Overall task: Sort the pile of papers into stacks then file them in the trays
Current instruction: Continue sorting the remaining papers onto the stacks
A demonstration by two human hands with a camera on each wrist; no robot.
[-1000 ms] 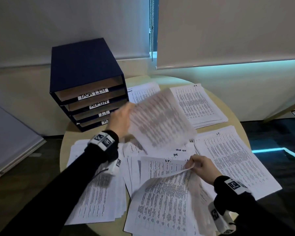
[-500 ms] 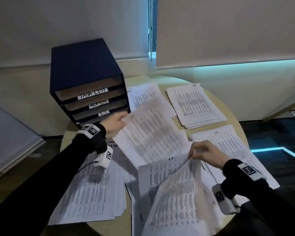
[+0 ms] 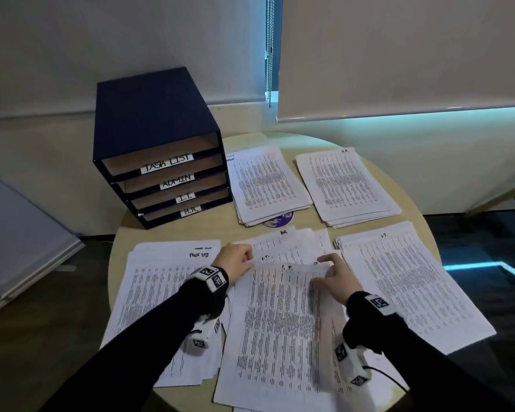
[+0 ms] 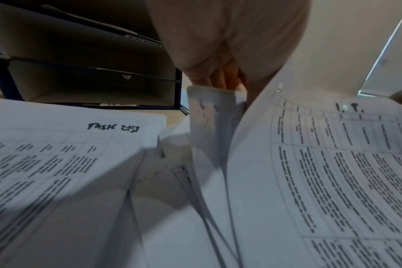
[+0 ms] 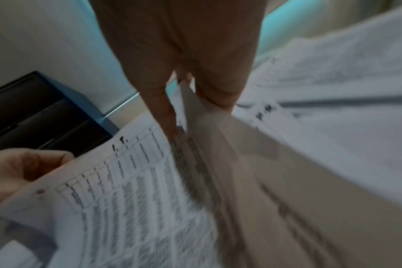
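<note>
On the round table [image 3: 411, 233], both hands hold one printed sheet marked I.T. [image 3: 277, 322] over the loose pile [image 3: 295, 245] in the middle. My left hand [image 3: 235, 260] grips its top left corner, and my right hand [image 3: 336, 275] pinches its top right corner. In the right wrist view the paper edge [image 5: 188, 101] runs between thumb and fingers, with the left hand [image 5: 23, 168] at the far corner. The left wrist view shows the curved I.T. sheet [image 4: 333, 163] beside the TASK LIST stack [image 4: 57, 154]. The blue tray unit [image 3: 155, 123] stands at the back left.
Sorted stacks lie round the pile: TASK LIST stack [image 3: 161, 292] on the left, an unreadable stack [image 3: 265, 182] beside the trays, H.R. stack [image 3: 345, 185] at the back right, I.T. stack [image 3: 408, 281] on the right. A purple disc [image 3: 280, 221] peeks out under one stack.
My left hand put down the sheet it was carrying at the back and returned to the middle. It now shares the I.T. sheet that my right hand lifted off the pile.
</note>
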